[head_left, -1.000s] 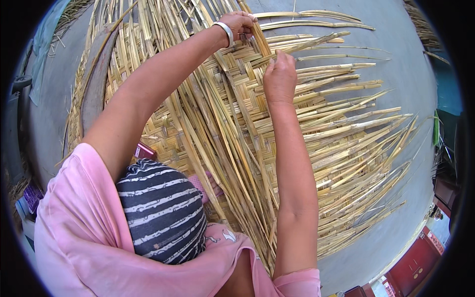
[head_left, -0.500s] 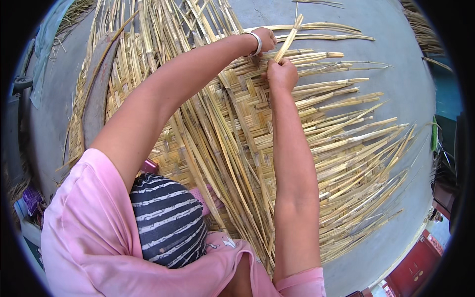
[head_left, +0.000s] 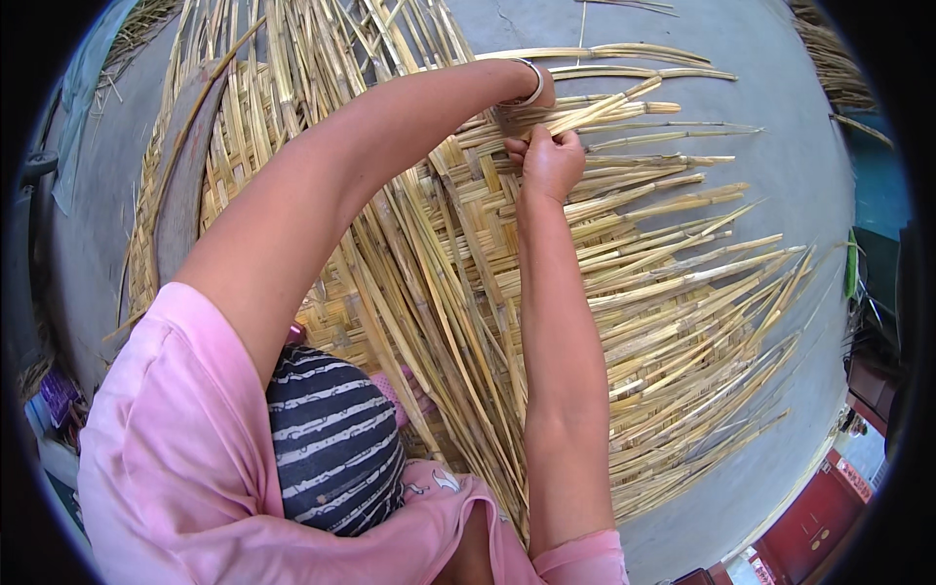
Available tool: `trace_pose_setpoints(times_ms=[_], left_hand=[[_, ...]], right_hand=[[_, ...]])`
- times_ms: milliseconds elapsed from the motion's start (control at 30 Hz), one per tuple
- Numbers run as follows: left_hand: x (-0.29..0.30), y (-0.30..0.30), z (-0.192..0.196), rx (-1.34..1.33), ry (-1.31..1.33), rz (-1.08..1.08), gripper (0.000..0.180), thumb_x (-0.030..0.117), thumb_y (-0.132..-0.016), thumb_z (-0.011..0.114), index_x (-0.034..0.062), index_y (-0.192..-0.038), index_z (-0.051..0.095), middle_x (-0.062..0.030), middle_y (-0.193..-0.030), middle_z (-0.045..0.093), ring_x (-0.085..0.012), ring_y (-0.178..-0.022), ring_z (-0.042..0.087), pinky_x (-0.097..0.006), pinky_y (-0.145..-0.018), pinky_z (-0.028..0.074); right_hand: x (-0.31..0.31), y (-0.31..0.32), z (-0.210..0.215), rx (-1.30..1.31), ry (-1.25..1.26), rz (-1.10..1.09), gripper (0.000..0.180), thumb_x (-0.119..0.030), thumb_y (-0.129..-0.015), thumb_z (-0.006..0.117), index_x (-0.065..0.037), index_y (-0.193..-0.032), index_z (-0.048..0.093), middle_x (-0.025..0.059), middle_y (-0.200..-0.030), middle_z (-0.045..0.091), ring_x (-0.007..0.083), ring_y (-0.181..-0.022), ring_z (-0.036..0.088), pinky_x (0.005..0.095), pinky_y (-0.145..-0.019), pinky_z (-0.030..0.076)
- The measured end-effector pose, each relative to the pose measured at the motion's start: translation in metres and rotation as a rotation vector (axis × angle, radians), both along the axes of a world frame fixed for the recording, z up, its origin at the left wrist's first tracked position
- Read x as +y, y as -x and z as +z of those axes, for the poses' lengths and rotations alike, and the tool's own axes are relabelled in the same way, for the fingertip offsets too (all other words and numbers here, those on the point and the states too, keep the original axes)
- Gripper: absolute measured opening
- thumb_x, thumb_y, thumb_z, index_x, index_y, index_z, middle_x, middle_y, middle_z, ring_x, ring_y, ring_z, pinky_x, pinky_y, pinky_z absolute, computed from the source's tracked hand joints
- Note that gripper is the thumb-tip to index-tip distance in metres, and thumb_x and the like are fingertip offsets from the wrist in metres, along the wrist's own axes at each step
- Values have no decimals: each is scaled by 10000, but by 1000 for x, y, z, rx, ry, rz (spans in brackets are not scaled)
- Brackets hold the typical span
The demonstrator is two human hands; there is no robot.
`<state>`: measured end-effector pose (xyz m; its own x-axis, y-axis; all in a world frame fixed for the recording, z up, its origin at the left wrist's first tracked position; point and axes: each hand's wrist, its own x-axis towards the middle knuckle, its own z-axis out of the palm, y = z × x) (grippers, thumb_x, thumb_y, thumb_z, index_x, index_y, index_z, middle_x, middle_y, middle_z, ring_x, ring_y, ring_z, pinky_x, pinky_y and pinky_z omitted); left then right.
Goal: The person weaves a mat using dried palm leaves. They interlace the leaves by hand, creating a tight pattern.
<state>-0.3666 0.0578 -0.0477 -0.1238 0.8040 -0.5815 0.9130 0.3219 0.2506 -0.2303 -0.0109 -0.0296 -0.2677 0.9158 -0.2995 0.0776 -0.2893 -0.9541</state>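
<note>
Arms (head_left: 568,390) stretch forward, right hand (head_left: 553,166) pinching a pale strip (head_left: 606,108)

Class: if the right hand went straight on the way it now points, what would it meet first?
Probably the pale reed strip slanting across at its knuckles, with the left hand just beyond; how high each sits above the right hand is hard to tell.

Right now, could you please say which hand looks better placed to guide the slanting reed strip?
Probably the right hand: it's right at the reed strip, while the left hand is mostly hidden.
</note>
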Motion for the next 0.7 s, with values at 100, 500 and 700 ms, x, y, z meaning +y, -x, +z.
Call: trace_pose_setpoints(times_ms=[100, 500, 700], left_hand=[[-5, -4, 22, -158, 103, 283, 534, 467, -842, 531, -7, -1068, 629, -144, -1026, 641, -285, -838, 628, -411, -745, 499], [-20, 11, 0, -402, -157, 445, 364, 318, -722, 714, 40, -954, 675, -79, -780, 657, -177, -632, 578, -298, -578, 495], [-32, 22, 2, -454, -270, 524, 270, 220, -737, 702, 75, -963, 677, -52, -820, 672, -131, -673, 614, -272, -608, 506]], right_hand=[[-2, -3, 6, 46, 11, 1, 122, -53, -791, 530, 44, -768, 459, 153, -672, 615, 230, -525, 654, 289, -418, 490], [11, -1, -12, 56, 181, -13, 77, -29, -841, 517, 0, -800, 459, 112, -765, 578, 220, -589, 657, 259, -430, 493], [5, 1, -8, 56, 110, 38, 106, -36, -811, 530, 26, -774, 453, 146, -737, 603, 244, -576, 667, 278, -425, 500]])
